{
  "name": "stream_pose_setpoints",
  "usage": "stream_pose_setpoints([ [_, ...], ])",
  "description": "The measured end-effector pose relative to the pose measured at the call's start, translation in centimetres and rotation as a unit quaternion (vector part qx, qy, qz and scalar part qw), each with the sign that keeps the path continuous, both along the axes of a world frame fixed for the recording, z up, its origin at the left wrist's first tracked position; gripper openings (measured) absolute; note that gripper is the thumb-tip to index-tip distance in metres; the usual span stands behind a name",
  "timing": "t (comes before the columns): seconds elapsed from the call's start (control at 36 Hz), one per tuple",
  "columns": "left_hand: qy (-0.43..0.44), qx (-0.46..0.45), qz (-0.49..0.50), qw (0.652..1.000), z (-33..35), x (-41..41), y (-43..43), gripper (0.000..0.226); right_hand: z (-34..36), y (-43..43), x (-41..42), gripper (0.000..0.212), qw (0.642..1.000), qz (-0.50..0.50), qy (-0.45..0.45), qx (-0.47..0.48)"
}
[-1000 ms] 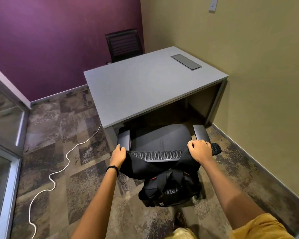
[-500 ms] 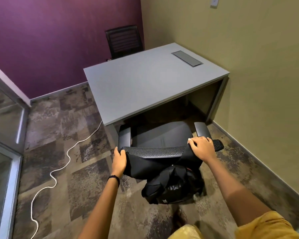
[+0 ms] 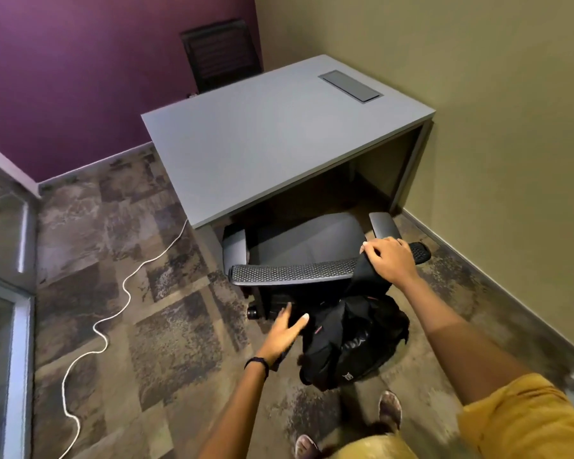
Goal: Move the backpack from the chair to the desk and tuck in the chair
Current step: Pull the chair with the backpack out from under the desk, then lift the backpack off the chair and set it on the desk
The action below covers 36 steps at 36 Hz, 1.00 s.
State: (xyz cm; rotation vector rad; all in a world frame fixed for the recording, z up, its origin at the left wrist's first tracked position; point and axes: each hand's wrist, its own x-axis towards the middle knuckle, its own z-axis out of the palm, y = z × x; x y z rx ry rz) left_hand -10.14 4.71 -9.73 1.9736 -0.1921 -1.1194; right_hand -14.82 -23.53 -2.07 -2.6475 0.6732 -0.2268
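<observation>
Black fabric backpack (image 3: pixel 348 342) hangs off the back of the black mesh-backed office chair (image 3: pixel 299 260), low behind it near the carpet. Left hand (image 3: pixel 287 326) is open, fingers spread, at the backpack's left edge (contact unclear, blurred). Right hand (image 3: pixel 390 260) is curled down over the chair's top rail, clamping the backpack's black strap there. Chair seat sits partly under the grey rectangular tabletop (image 3: pixel 279 140). White cable (image 3: pixel 113 313) snakes across the carpet, left.
</observation>
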Motion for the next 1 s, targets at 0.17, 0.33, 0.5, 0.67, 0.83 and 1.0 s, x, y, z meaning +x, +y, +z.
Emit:
stream_pose_setpoints([
  [0.17, -0.139, 0.113, -0.205, 0.962, 0.7, -3.3, -3.9, 0.122, -0.1, 0.0, -0.4, 0.055, 1.000, 0.002, 0.001, 0.001],
  [0.33, -0.250, 0.126, -0.211, 0.936, 1.1, -4.7, -6.9, 0.108, -0.6, -0.6, -0.1, 0.056, 1.000, 0.002, -0.001, -0.012],
  [0.5, -0.262, 0.163, -0.120, 0.944, 1.1, -5.3, -9.6, 0.078, -0.8, -0.9, -0.1, 0.059, 1.000, 0.016, -0.008, -0.010],
  [0.67, -0.312, 0.173, -0.170, 0.919, 1.5, -3.6, -9.4, 0.062, -0.8, -1.3, -0.6, 0.050, 0.999, 0.051, -0.007, 0.012],
  [0.83, -0.340, 0.176, -0.239, 0.892, 2.9, -2.5, -9.4, 0.056, 0.0, -2.9, -0.1, 0.035, 0.992, 0.115, 0.000, 0.051],
  [1.0, -0.330, 0.179, -0.265, 0.888, 3.4, -4.1, -11.7, 0.048, 0.5, -6.7, 0.4, 0.039, 0.977, 0.167, 0.074, 0.114],
])
